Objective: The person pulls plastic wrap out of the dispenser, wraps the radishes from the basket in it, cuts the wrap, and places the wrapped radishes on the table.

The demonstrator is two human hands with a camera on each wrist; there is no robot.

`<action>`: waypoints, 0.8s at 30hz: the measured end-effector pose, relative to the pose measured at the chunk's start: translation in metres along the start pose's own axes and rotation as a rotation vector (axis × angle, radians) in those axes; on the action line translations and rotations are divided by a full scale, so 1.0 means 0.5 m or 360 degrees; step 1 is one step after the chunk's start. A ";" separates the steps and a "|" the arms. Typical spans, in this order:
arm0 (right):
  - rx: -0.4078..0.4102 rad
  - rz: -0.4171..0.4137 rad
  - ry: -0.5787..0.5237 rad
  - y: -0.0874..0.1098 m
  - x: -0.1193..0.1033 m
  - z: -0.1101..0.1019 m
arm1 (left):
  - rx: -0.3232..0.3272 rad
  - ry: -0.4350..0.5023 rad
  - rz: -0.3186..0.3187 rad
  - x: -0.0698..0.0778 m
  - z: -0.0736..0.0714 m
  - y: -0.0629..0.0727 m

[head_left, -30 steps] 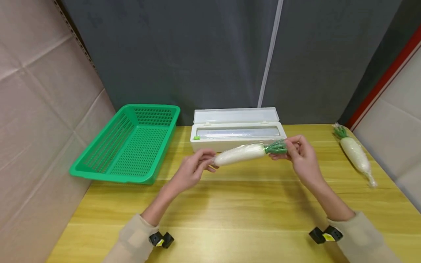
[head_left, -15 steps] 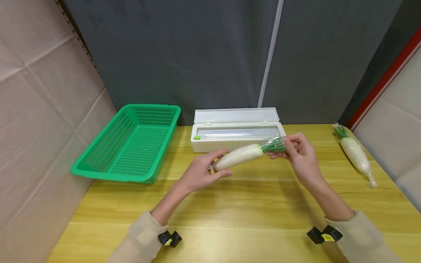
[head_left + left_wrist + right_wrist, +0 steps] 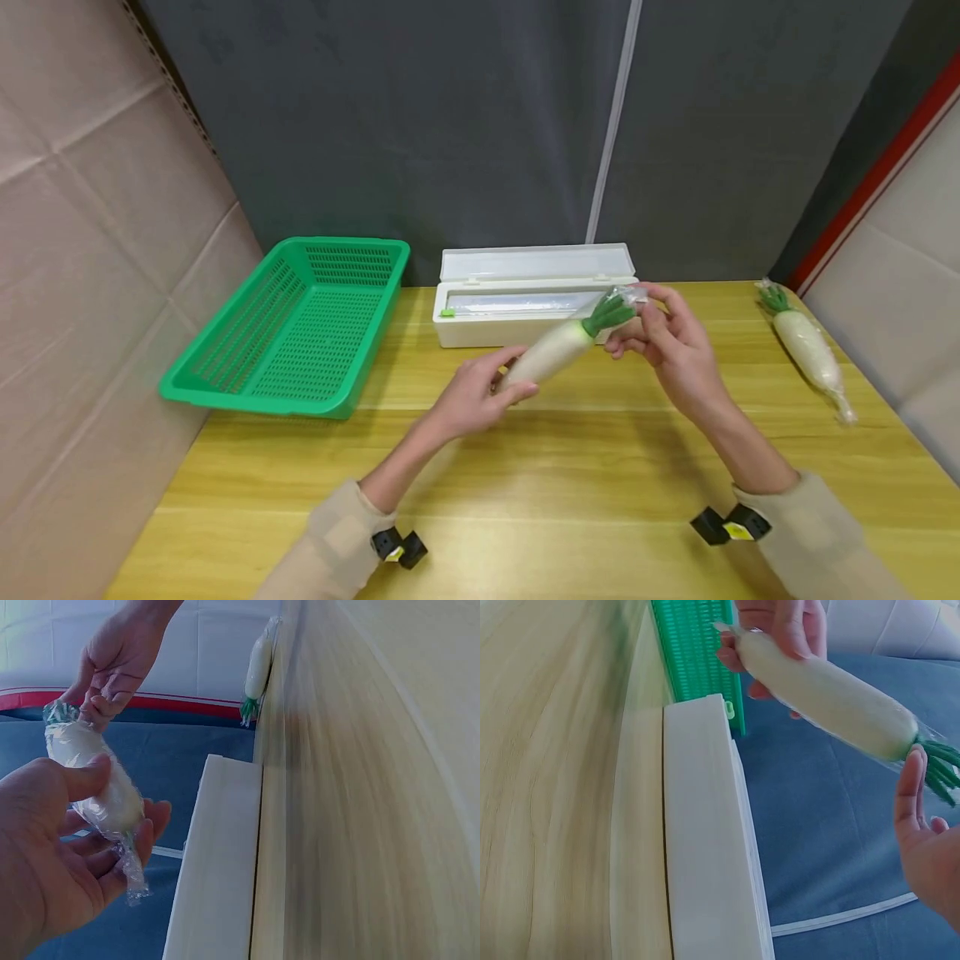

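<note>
A white radish point(image 3: 553, 350) with green leaves, wrapped in clear plastic film, is held aslant above the table, leafy end up and to the right. My left hand point(image 3: 474, 393) grips its lower end, thumb on one side and fingers beneath. In the left wrist view a twisted tail of film point(image 3: 133, 874) hangs past those fingers. My right hand point(image 3: 678, 346) pinches the film at the leafy end, its fingertips close by the green leaves point(image 3: 939, 766). Behind the radish stands a white cling film box point(image 3: 480, 332), lid raised, with a green slider at its left.
A green plastic basket point(image 3: 341, 407) stands at the left back. At the right edge of the wooden table point(image 3: 570, 500) lies a second wrapped white radish point(image 3: 812, 346). A dark grey curtain point(image 3: 420, 125) closes off the back.
The left hand has shifted from the radish's tip to a fuller grip on its lower end. The radish has tilted more steeply, its leafy end rising with the right hand.
</note>
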State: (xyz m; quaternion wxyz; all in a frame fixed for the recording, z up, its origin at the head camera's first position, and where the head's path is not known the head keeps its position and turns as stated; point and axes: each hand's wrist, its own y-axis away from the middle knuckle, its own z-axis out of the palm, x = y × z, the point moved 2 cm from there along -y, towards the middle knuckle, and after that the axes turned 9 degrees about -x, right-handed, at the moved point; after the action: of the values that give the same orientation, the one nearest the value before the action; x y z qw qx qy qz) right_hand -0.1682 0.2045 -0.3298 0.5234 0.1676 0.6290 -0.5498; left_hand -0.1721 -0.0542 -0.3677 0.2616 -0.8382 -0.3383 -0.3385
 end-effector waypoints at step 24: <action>0.0046 0.0515 0.0816 -0.015 0.045 0.043 | 0.0223 0.0509 0.0009 0.028 0.087 -0.057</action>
State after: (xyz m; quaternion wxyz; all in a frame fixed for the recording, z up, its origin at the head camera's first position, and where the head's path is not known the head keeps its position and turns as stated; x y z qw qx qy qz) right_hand -0.1730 0.1749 -0.3417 0.4260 0.4063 0.6978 -0.4081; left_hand -0.1687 -0.0017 -0.3791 0.3709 -0.7543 -0.3129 -0.4423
